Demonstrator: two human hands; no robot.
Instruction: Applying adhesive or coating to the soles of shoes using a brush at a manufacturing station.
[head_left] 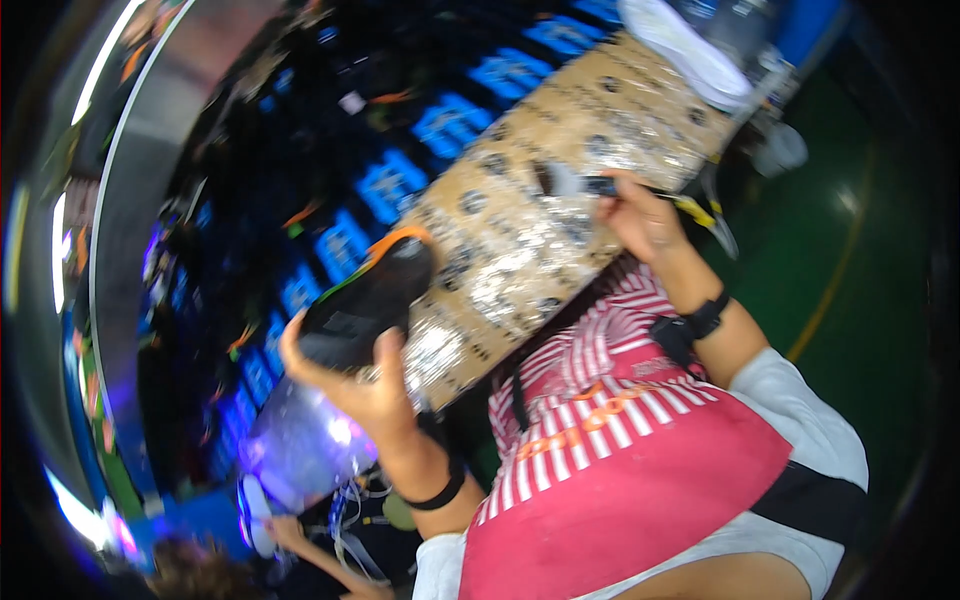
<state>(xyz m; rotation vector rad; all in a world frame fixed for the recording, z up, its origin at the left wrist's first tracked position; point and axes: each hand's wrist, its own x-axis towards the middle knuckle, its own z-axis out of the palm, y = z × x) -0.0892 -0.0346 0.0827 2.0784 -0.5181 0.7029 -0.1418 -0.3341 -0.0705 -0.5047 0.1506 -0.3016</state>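
My left hand (372, 396) grips a black shoe (365, 308) at one end, thumb on one side and fingers on the other. Orange and green trim runs along the shoe's edge, and its dark, flat face is turned up. My right hand (645, 222) pinches the dark handle of a brush (572, 182), whose pale head with a dark tip points left. The brush is held above a cardboard-covered bench (520, 225) wrapped in shiny clear film. Shoe and brush are well apart.
At the bench's far right end lies a white sole (690, 55). Beyond the bench, a dark conveyor carries blue pieces (450, 125) in a row. Another person's hand (290, 532) is near a pale sole (257, 515) at lower left. Green floor (820, 260) lies to the right.
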